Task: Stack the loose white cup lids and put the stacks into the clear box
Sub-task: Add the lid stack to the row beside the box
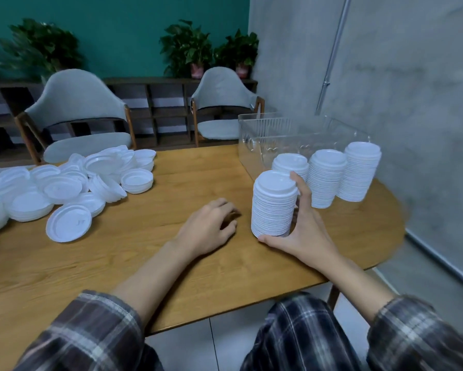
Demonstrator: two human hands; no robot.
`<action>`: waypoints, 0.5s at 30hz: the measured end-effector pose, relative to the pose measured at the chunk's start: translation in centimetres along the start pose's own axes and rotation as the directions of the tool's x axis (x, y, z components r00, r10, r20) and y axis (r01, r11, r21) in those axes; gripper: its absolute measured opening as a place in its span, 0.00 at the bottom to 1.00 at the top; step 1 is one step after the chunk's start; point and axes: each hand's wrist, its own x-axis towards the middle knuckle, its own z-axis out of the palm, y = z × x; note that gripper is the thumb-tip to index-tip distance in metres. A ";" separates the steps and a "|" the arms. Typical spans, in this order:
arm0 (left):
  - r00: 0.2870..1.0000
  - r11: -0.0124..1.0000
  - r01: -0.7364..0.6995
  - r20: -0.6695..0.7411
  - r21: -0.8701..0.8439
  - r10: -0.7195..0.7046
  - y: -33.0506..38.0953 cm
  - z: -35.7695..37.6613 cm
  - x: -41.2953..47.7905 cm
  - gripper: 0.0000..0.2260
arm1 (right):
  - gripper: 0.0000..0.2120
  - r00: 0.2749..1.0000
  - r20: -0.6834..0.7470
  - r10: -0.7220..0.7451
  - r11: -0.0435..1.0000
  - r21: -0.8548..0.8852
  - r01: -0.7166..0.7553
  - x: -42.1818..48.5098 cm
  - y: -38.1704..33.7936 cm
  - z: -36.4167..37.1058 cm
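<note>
Wooden bench (171, 183) under a teal wall carries our work: loose lids (64, 188) heaped at left, the clear box (254, 135) at right. Our right hand (302, 231) grasps the nearest stack (273, 207), thumb at its base; our left hand (209, 226) rests relaxed, holding nothing. Three more stacks (326, 178) stand beside the box. We judge boxing is the step: lift upright over the wall. No writing is legible.
</note>
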 end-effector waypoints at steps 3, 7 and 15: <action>0.998 0.999 -0.052 0.020 -0.003 0.052 2.1 1.6 1.7 0.12 | 0.65 0.999 -0.037 0.025 0.999 -0.032 -0.026 -0.9 1.4 -2.4; 0.990 0.989 -0.143 0.012 -0.034 0.144 4.6 3.6 3.6 0.10 | 0.66 0.993 -0.097 0.060 0.997 -0.052 -0.065 -1.6 3.4 -5.1; 0.959 0.956 -0.283 0.003 -0.072 0.284 8.8 6.4 6.9 0.09 | 0.67 0.975 -0.185 0.124 0.981 -0.126 -0.149 -2.4 6.4 -10.0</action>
